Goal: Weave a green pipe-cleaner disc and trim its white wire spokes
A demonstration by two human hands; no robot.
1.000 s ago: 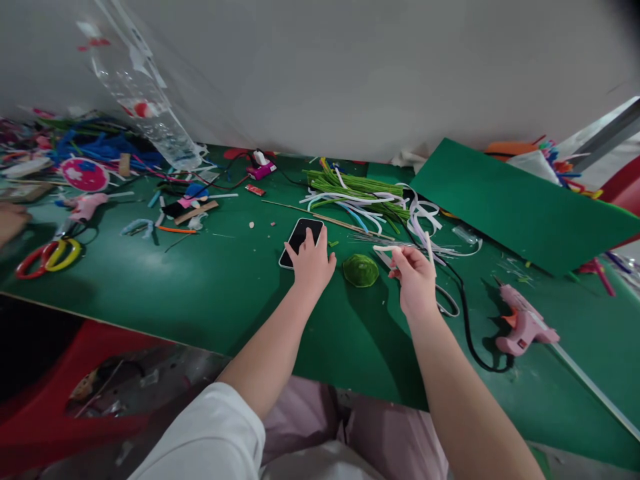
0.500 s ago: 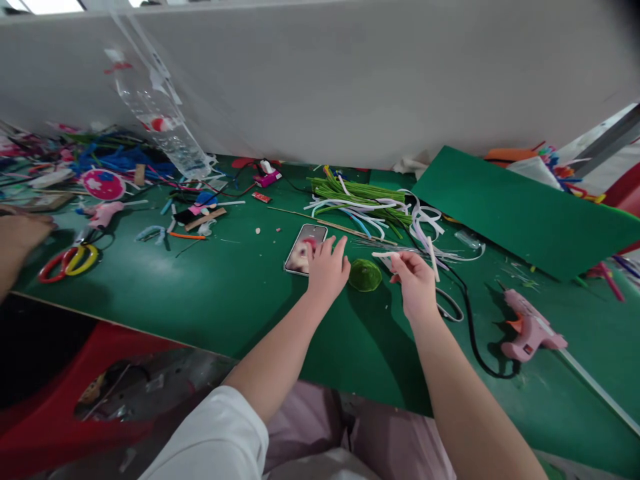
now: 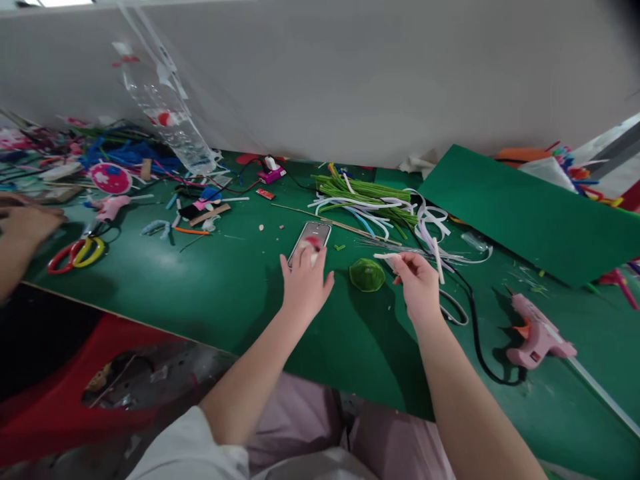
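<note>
My left hand (image 3: 306, 283) reaches over a phone (image 3: 321, 231) lying on the table, fingers spread and covering the lower part of its lit screen. Whether the fingertips touch the glass I cannot tell. In my right hand (image 3: 417, 277), thumb and forefinger pinch a short white pipe cleaner (image 3: 384, 256). Another white length (image 3: 438, 260) shows behind that hand; whether it is the same piece is unclear. Between my hands sits a round, fuzzy green piece (image 3: 367, 275) on the tabletop. A tiny green scrap (image 3: 340, 247) lies beside the phone.
A pink glue gun (image 3: 540, 333) with a black cord lies at right. Green and white pipe cleaners (image 3: 365, 197) are bundled behind the phone. At left are scissors (image 3: 75, 257), a plastic bottle (image 3: 173, 123), and another person's hand (image 3: 30, 223). A green board (image 3: 530, 207) leans at the back right.
My left hand has shifted left and toward me, onto the phone's lower part, uncovering the green scrap. The right hand keeps its pinch. The view has shifted slightly.
</note>
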